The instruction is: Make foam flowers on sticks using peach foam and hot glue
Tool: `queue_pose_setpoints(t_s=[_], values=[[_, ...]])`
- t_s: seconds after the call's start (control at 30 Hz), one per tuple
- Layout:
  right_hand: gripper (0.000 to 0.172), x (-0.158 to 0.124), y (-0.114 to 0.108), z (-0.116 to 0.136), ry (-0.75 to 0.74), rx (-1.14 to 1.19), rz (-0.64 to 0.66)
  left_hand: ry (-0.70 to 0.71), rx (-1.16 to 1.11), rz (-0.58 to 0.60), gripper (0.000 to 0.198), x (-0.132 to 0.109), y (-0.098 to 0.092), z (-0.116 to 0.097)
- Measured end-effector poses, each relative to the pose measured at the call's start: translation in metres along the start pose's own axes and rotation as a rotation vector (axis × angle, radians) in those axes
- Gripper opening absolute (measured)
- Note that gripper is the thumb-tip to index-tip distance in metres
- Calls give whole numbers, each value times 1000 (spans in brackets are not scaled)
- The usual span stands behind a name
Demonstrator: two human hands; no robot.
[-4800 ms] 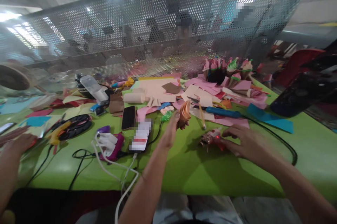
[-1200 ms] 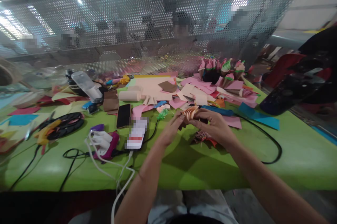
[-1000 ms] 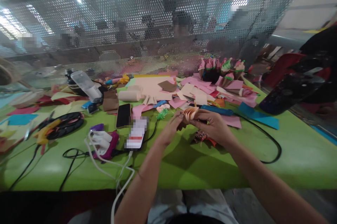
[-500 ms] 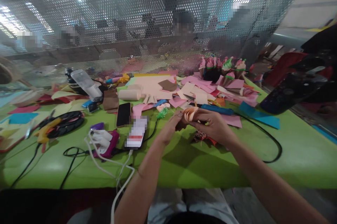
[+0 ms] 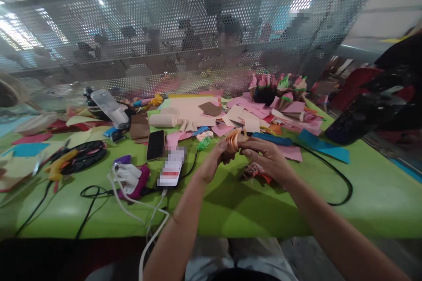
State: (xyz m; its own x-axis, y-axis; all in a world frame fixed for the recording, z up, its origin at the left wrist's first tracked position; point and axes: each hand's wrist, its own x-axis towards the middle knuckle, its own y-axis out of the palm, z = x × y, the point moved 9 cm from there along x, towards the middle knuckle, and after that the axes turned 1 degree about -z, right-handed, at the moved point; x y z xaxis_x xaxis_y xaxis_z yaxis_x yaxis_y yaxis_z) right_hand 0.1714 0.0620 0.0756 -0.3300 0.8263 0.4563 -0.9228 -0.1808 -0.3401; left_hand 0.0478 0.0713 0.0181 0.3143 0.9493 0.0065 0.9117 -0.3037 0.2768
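Note:
A small peach and cream craft piece (image 5: pixel 233 139), layered in a swirl like soft ice cream, is held up above the table. My left hand (image 5: pixel 224 153) is closed around its lower left side. From the right, the fingers of my right hand (image 5: pixel 262 151) pinch at its edge; the fingertips are partly hidden. Just below my right hand lies a dark, multicoloured bundle with red bits (image 5: pixel 255 172). Behind the hands rests a blue stick-like tool (image 5: pixel 272 138) with a black cord.
Cone-shaped crafts with pink and green swirls (image 5: pixel 283 83) stand at the back right. Sheets and scraps (image 5: pixel 244 111) cover the back. Left are a phone with a lit screen (image 5: pixel 172 167), a dark phone (image 5: pixel 155 144), a magenta power strip (image 5: pixel 140 182) and a yellow glue gun (image 5: pixel 61 162).
The swirled piece has turned more upright and shows more of its layers. My right hand has drawn slightly down and its fingers have shifted on the edge.

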Motion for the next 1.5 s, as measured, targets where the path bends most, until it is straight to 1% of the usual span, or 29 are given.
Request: queue_pose_setpoints(t_s=[0.07,0.1,0.2,0.27,0.33,0.43,0.53,0.77,0.87,1.0,1.1,1.2,1.27,1.37,1.5], values=[[27,-1,-7,-5,40,57,-89,6,-16,1,47,1,-1,1],[27,-2,-11,-8,63,88,-142,7,-13,-14,49,2,-3,2],[27,-5,-23,-22,151,151,-280,5,45,-91,54,6,-12,7],[30,-6,-27,-32,209,175,-325,5,82,-132,51,7,-17,10],[32,-7,-29,-40,251,201,-340,8,93,-142,49,8,-18,11],[35,-8,-31,-45,274,232,-346,10,66,-112,46,9,-16,11],[39,-7,-31,-44,260,241,-339,16,31,-87,42,10,-15,11],[35,-7,-27,-48,261,229,-308,30,-9,-118,43,12,-25,14],[35,-8,-23,-50,278,228,-282,18,-44,-126,41,10,-26,14],[34,-9,-20,-42,258,274,-277,-28,-117,-117,39,6,-23,13],[30,-9,-21,-31,223,257,-277,-78,-161,-135,39,3,-22,16],[26,-9,-17,-22,176,232,-221,-105,-174,-161,40,2,-23,18],[28,-9,-14,-21,172,212,-181,-121,-172,-170,38,1,-23,20],[31,-10,-13,-19,158,146,-173,-137,-135,-173,37,0,-21,22],[16,-8,-11,-11,49,72,-174,-122,-66,-174,46,0,-19,22]])
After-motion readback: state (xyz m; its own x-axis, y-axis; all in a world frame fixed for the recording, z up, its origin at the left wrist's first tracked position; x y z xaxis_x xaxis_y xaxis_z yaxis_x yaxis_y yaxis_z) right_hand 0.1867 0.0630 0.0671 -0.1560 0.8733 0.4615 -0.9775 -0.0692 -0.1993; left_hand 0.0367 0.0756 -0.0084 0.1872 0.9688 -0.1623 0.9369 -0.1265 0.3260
